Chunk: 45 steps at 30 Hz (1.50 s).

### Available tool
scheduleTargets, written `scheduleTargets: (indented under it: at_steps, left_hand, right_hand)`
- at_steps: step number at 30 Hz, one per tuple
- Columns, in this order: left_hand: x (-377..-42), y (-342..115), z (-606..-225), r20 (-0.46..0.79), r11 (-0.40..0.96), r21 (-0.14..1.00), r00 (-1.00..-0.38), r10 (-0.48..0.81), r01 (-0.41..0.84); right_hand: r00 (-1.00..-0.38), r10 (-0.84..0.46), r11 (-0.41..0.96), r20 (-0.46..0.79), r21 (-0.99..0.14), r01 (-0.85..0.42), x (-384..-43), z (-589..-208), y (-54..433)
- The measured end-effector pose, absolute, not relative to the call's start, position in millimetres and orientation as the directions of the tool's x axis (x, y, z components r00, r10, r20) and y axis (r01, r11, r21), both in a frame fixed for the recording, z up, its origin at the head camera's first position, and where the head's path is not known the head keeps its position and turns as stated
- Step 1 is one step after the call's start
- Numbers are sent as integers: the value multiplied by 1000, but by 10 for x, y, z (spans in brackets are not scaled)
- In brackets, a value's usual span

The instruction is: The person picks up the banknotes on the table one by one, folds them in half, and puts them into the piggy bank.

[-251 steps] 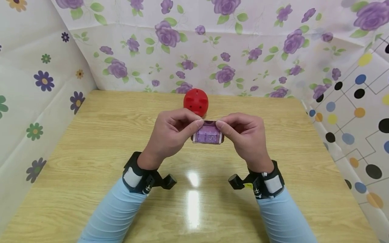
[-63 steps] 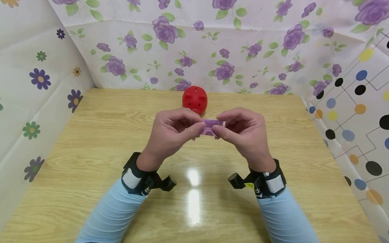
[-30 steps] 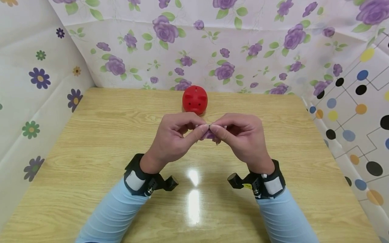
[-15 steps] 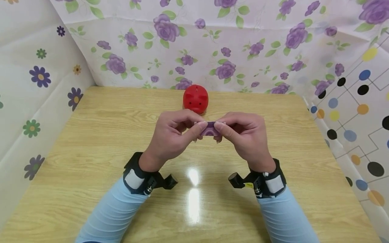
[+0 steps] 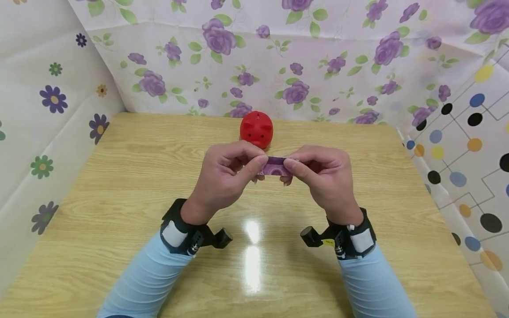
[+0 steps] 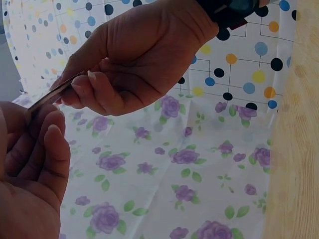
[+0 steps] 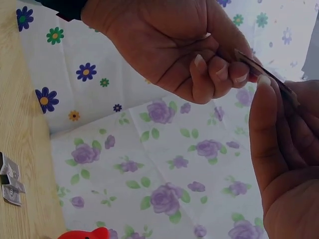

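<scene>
Folded purple note [image 5: 275, 169]: ends were pinched in grips of left hand [image 5: 226, 176] and right hand [image 5: 329, 181]. Red piggy bank [image 5: 256, 127]: stood far on table [image 5: 139, 176].

- No word, number or brand can be read in the head view or in either wrist view.
- On the mount of the right wrist strap [image 5: 370, 225], a small yellow label [image 5: 328, 242] is carried in the head view; its dark marks are too small to be made out.
- On the folded purple banknote [image 5: 274, 170], a curved printed design is shown in the head view, but the fine print cannot be deciphered; in both wrist views the note is seen nearly edge-on.
- On the grey-and-black object [image 7: 11, 180] at the right wrist view's left edge, faint marks are blurred beyond reading.
</scene>
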<state>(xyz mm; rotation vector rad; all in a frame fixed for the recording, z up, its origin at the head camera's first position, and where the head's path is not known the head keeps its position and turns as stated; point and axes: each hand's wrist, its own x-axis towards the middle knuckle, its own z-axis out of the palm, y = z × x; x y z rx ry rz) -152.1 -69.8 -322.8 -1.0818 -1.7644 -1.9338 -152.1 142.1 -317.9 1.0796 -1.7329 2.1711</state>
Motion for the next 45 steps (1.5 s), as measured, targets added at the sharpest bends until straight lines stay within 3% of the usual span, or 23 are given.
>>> scheduleTargets:
  at_steps: [9, 14, 19, 25, 29, 37, 45]
  left_hand:
    - [-1531, -636, -3214, 696, -167, 718, -689, 202, 676]
    - [-1518, -593, -3208, 760, -30, 635, -617, 203, 772]
    - [-1518, -575, -3203, 798, 74, 540, -538, 271, 839]
    - [-1507, -565, -3205, 785, -35, 557, -513, 347, 829]
    - [-1497, -555, -3206, 804, -82, 549, -498, 325, 832]
    - [-1475, -592, -3218, 768, -133, 636, -604, 213, 760]
    - [-1476, -590, -3232, 718, -180, 694, -651, 247, 697]
  right_hand:
    - [-742, -244, -358, 625, -769, -530, -1527, -3215, 1403]
    - [-693, -155, -399, 704, -687, -608, -1527, -3259, 1321]
    - [-631, -147, -406, 762, -628, -664, -1521, -3280, 1262]
    - [-565, -182, -399, 804, -586, -705, -1529, -3249, 1256]
    - [-554, -191, -382, 810, -582, -718, -1519, -3229, 1243]
    - [-687, -41, -277, 726, -669, -690, -1497, -3239, 1272]
    - [-675, -120, -292, 728, -676, -677, -1523, -3246, 1289]
